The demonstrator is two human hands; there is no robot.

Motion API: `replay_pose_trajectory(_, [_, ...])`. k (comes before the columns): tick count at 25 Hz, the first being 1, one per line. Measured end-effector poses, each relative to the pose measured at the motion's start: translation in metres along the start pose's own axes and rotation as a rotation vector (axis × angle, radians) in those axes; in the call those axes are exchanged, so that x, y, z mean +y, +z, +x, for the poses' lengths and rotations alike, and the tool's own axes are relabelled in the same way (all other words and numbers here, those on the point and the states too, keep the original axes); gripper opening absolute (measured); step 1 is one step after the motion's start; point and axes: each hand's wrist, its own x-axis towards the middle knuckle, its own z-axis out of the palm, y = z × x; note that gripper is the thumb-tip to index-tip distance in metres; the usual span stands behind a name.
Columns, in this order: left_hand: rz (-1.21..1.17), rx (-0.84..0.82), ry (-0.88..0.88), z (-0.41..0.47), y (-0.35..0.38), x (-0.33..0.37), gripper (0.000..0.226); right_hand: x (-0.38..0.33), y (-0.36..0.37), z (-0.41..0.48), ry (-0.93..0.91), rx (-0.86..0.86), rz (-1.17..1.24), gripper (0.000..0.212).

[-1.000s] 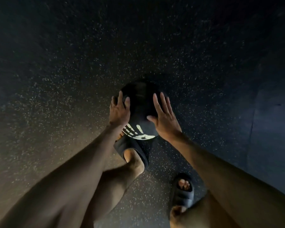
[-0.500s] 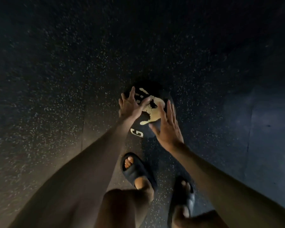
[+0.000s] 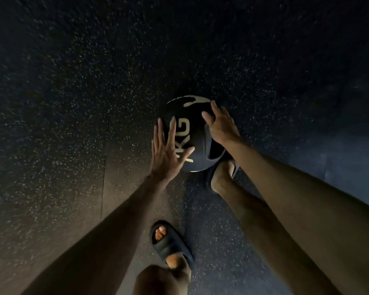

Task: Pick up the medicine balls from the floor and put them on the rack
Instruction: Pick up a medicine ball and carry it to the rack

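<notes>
**Both hands on the medicine ball, low over the speckled floor**

Here it is: a black medicine ball, round with no long side, pale "KG" lettering across its face and a pale marking on its far top edge. The lettering runs up and away from the person, leaning a little right. The left hand lies flat on the near left side, fingers straight and fanned wide over the letters. The right hand covers the upper right side, fingers gently bent along the curve. The ball sits just ahead of the right foot, against its dark slide. Whether it touches the floor can't be told. The left slide is planted nearer.
</notes>
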Motion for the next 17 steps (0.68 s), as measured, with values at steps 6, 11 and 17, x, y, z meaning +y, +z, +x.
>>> replay_pose_trajectory(6, [-0.093,-0.045,-0.276,0.144,-0.042,0.06,0.088,-0.014,-0.019,-0.007,-0.174,0.137,-0.016,0.076])
replay_pose_trajectory(11, [-0.09,-0.02,-0.357,0.211,-0.065,0.103,0.07,-0.023,-0.065,0.038,-0.157,0.043,-0.045,0.088])
replay_pose_trajectory(17, [0.111,-0.165,-0.183,0.177,-0.083,0.096,0.104,-0.073,-0.139,0.135,0.078,-0.066,0.004,0.071])
